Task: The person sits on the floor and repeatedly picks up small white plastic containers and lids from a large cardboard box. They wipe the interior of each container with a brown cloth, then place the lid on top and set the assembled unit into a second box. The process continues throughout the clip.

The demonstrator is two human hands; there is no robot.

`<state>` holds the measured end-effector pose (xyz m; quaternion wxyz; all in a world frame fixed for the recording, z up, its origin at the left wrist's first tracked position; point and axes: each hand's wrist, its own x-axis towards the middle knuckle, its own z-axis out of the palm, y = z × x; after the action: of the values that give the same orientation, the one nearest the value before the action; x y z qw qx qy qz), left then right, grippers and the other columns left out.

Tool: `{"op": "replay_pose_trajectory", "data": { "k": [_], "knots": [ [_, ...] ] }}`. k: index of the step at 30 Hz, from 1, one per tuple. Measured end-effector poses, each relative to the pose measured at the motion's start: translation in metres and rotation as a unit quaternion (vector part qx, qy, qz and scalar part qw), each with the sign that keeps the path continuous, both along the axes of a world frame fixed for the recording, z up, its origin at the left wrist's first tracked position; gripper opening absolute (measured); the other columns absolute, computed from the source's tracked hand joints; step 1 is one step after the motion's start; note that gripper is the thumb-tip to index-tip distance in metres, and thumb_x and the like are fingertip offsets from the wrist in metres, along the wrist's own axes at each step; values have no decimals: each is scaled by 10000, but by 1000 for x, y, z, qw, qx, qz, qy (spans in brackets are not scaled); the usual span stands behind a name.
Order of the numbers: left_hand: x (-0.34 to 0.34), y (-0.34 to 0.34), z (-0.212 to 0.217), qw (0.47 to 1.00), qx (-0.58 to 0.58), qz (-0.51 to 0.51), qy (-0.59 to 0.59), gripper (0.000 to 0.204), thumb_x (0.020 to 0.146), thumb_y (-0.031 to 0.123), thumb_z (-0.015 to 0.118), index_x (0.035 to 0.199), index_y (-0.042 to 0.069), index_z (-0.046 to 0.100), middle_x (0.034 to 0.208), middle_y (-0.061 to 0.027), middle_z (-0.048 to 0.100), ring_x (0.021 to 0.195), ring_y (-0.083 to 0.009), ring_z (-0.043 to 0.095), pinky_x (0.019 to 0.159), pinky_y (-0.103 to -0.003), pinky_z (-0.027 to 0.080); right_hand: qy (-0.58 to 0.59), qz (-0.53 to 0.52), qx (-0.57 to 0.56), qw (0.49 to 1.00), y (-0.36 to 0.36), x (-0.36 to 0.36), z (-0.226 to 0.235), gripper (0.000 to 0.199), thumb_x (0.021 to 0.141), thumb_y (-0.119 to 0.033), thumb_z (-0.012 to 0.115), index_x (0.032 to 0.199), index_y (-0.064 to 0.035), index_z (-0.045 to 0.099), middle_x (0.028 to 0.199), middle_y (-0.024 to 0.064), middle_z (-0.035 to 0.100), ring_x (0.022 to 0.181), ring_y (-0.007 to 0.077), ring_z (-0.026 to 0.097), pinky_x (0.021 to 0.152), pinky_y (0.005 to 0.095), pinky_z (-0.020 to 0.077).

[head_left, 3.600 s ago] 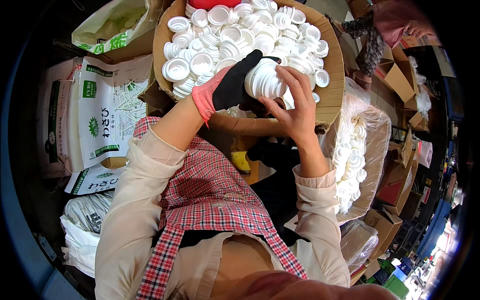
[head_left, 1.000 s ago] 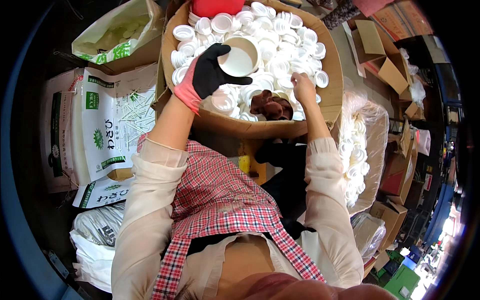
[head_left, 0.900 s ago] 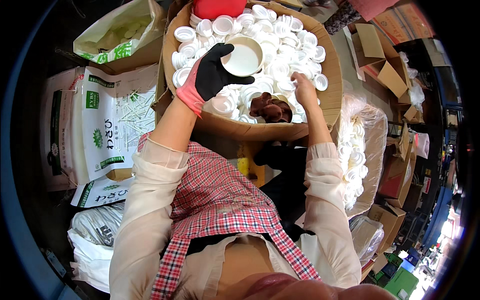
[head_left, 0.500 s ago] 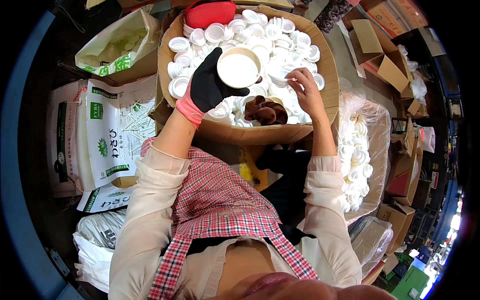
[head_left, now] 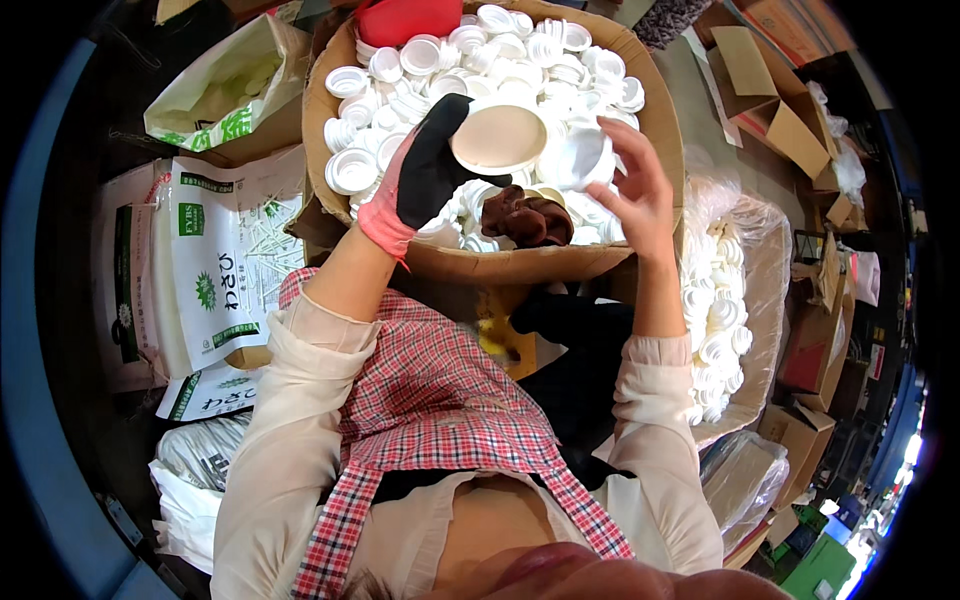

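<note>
My left hand [head_left: 432, 165], in a black glove with a pink cuff, grips a shallow round cream-coloured lid [head_left: 500, 139] by its left side. The lid is tilted, its broad face toward me. Close to its right edge, my bare right hand [head_left: 640, 185] has thumb and fingers around a white plastic cap [head_left: 582, 158], which is somewhat blurred. Both hands are above a large cardboard box [head_left: 470, 265] heaped with white plastic caps [head_left: 420, 55]. A dark brown crumpled thing [head_left: 528, 216] lies on the caps below the held lid; its kind is unclear.
A red pouch [head_left: 410, 18] sits at the box's far left. To the right stands a plastic-lined box [head_left: 765, 270] with more white caps. White printed sacks [head_left: 215, 330] and an open bag [head_left: 230, 85] are on the left. Open cartons [head_left: 775, 105] stand at the far right.
The cream lid has moved right and tilted in my left hand. My right hand has lifted a white cap from the heap and brought it near the lid.
</note>
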<state>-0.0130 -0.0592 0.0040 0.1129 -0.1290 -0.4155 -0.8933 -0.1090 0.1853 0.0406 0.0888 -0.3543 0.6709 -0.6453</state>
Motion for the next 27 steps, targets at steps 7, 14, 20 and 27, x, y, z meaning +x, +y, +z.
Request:
{"op": "replay_pose_trajectory", "data": {
  "k": [7,14,20,27],
  "knots": [
    [-2,1,26,967,-70,36,-244,308,972,297,514,1077,14,576,852,-52,624,710,-147,601,612,-266,488,440,53,230,866,-19,32,17,455,645,34,681,1091,-47,641,1315,80,519,1109,303,543,896,381,484],
    [-5,13,-3,993,-36,82,-74,344,960,175,519,1237,-29,501,1128,-115,606,1043,-212,584,913,-333,462,478,20,213,852,-27,41,19,420,649,33,671,1062,-37,640,1244,65,556,1088,291,550,875,381,496],
    [-7,-4,-17,931,-349,92,-50,363,959,137,513,1269,-46,468,1214,-142,580,1101,-238,572,956,-347,449,399,65,182,896,-21,40,20,509,620,43,720,1108,-80,641,1289,79,545,1129,312,550,921,390,483],
    [8,5,23,981,-9,-23,-192,517,943,257,580,1334,-45,425,1162,-78,586,1003,-123,574,798,-279,487,379,40,187,905,-15,31,10,525,624,41,725,1122,-83,615,1335,98,510,1156,315,537,925,391,479]
  ]
}}
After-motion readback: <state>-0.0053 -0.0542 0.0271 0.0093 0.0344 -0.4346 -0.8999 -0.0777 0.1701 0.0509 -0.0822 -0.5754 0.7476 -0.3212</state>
